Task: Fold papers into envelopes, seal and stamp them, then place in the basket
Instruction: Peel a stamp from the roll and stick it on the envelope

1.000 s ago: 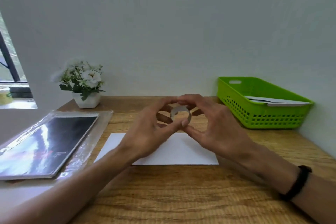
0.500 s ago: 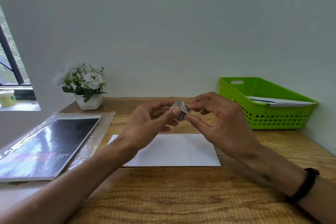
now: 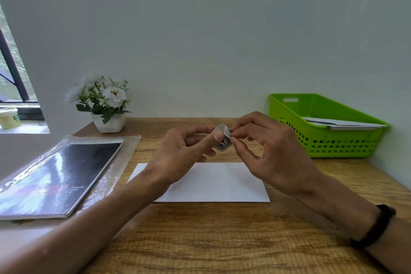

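Both hands up: left hand (image 3: 178,153) grips stamp roll (image 3: 222,140), right hand (image 3: 266,151) pinches its loose end; I see envelope (image 3: 233,184) directly below, long axis left-right on tabletop (image 3: 222,240).

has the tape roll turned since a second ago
Yes. The tape roll, earlier face-on as an open ring above the envelope, is now turned edge-on between both hands.

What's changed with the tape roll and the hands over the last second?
The tape roll turned from showing its open ring to edge-on. The left hand keeps hold of it; the right hand moved its grip to pinch the loose end. The envelope and green basket stayed put.
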A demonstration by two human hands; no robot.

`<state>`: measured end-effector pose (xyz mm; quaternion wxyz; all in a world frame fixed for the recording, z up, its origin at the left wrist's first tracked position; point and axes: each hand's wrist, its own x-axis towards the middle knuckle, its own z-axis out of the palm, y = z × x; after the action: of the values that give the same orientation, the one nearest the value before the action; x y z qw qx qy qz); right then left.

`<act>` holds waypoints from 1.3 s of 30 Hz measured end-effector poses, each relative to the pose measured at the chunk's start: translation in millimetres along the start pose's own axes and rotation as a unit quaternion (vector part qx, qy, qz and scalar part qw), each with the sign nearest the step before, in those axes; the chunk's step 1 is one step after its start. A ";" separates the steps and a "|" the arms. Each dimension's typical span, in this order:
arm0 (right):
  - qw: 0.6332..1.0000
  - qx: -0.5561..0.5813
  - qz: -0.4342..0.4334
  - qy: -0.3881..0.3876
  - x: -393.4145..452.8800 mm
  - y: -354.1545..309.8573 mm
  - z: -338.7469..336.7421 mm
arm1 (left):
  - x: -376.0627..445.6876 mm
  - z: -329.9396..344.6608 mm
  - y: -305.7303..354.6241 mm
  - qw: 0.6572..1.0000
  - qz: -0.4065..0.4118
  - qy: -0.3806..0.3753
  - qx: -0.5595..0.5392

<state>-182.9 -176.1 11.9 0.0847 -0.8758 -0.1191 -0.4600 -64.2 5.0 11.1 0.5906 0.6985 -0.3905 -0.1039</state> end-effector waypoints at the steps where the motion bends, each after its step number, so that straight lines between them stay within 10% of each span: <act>1: 1.000 0.001 0.001 -0.003 0.1 -0.3 -0.2 | -0.2 0.1 0.1 1.000 0.001 -0.001 0.006; 39: 0.932 0.186 0.307 0.056 1.2 -6.8 -3.5 | 1.2 -1.8 -6.7 0.984 0.105 0.001 0.144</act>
<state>-186.9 -170.3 15.1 0.3896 -0.8110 0.0768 -0.4296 -59.5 5.5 5.9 0.4918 0.7317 -0.4717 0.0169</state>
